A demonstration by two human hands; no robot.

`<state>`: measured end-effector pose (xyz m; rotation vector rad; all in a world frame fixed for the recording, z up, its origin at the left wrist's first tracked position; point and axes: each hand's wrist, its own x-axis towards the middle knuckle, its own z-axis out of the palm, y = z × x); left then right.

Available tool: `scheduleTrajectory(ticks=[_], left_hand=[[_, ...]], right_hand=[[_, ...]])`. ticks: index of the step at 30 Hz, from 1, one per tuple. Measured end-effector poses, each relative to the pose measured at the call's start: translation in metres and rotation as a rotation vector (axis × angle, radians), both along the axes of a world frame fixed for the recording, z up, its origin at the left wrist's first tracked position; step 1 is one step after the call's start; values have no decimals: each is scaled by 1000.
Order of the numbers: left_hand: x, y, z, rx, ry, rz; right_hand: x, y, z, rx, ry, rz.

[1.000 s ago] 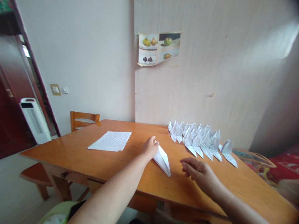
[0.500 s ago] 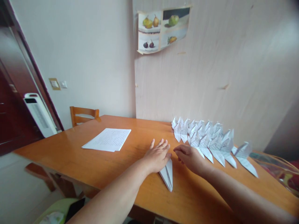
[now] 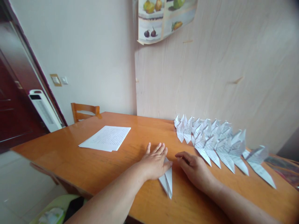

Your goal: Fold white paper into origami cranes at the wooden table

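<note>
We count two hands, one folded paper in work, one stack of printed sheets, and a crowd of finished-looking folded pieces, well over ten (overlap too heavy for an exact tally). The folded paper (image 3: 167, 185) lies on the desk (image 3: 137, 137) near its front edge, partly under the left hand (image 3: 154, 163): white, long and narrow, tapering to a point toward us, with a lengthwise crease showing; its far end is hidden.

Left fingers are spread wide and laid flat, thumb across the paper, pressing rather than gripping. The right hand (image 3: 197, 169) sits just to the right, apart from the paper, fingers loosely curled, nothing seen in them; we cannot tell if the tips meet.

The folded pieces (image 3: 205, 140) stand in rows at the desk's right, pale with printed lines, points up and flaps out; one piece (image 3: 263, 171) at the right end stands slightly apart. The stack of sheets (image 3: 106, 138) lies flat at left, edges a bit uneven.

Desk is glossy orange-brown wood, set against the wall panel (image 3: 210, 68). We also log one fruit poster (image 3: 154, 23), cut off at top, one wooden chair (image 3: 85, 112), two wall plates (image 3: 56, 80), one white upright appliance (image 3: 45, 110) and one dark red door (image 3: 18, 115).
</note>
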<state>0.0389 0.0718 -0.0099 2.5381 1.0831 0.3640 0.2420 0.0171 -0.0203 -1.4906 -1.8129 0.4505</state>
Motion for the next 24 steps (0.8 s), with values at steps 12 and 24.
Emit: scheduleTrajectory(ticks=[12, 24], left_hand=[[1, -2, -2, 50, 156, 6], [2, -4, 4, 64, 279, 10]], right_hand=[[-4, -7, 3, 26, -41, 63], [-13, -19, 12, 111, -128, 168]])
